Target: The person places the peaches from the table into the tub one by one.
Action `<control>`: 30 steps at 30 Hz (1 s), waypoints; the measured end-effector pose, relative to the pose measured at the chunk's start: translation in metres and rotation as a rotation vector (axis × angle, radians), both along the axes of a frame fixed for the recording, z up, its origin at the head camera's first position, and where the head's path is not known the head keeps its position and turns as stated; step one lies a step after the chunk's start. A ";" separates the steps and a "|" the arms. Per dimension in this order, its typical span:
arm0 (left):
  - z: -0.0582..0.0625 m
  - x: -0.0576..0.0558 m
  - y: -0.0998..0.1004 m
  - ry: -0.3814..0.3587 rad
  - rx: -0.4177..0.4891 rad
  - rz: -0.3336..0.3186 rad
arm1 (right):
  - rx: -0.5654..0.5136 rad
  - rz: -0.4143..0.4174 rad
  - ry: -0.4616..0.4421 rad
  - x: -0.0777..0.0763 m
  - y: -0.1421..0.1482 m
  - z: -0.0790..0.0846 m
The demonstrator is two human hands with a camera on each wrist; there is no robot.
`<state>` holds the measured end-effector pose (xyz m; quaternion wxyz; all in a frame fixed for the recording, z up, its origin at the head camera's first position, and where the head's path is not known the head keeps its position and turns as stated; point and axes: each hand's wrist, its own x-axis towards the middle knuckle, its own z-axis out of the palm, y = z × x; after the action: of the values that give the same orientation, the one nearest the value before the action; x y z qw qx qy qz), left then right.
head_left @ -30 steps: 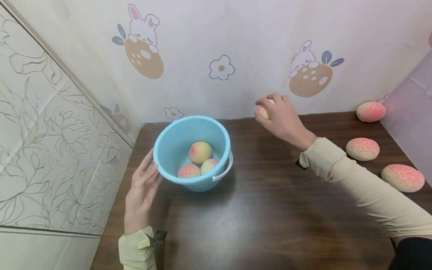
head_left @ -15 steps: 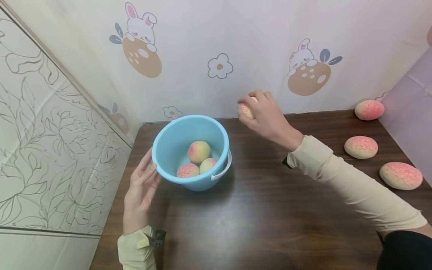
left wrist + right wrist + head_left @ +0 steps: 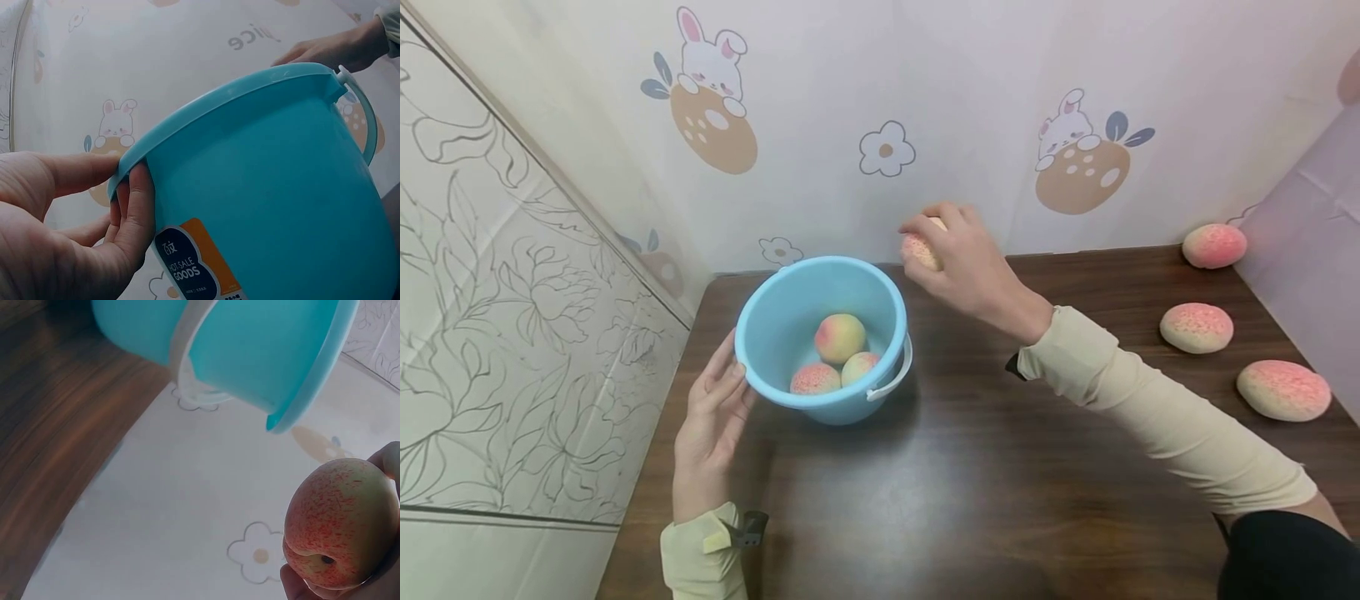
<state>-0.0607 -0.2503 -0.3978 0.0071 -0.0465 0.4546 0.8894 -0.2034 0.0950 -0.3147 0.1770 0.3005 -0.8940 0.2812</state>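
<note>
The right hand [image 3: 970,267] is pinching a peach [image 3: 920,249] in curled fingers just beyond the blue bucket [image 3: 822,333], which the left hand [image 3: 711,417] is steadying with straight fingers. Released early, it could be bouncing off the rim. 3 peaches are lying on the dark bench [image 3: 1000,467], against cartoon wallpaper.

R hand [image 3: 973,267] w/ peach [image 3: 920,249] has moved left, now just beside bucket [image 3: 790,287] rim.
</note>
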 end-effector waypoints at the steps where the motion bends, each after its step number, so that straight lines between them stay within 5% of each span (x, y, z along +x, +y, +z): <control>1: 0.000 0.000 0.000 -0.001 0.000 0.002 | -0.001 0.006 0.005 0.001 -0.002 0.001; 30: -0.001 -0.001 0.000 -0.022 0.012 0.019 | -0.001 0.160 0.003 0.017 -0.053 -0.002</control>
<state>-0.0613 -0.2503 -0.3984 0.0040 -0.0607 0.4487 0.8916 -0.1861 0.0422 -0.3168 0.1557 0.3712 -0.8668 0.2944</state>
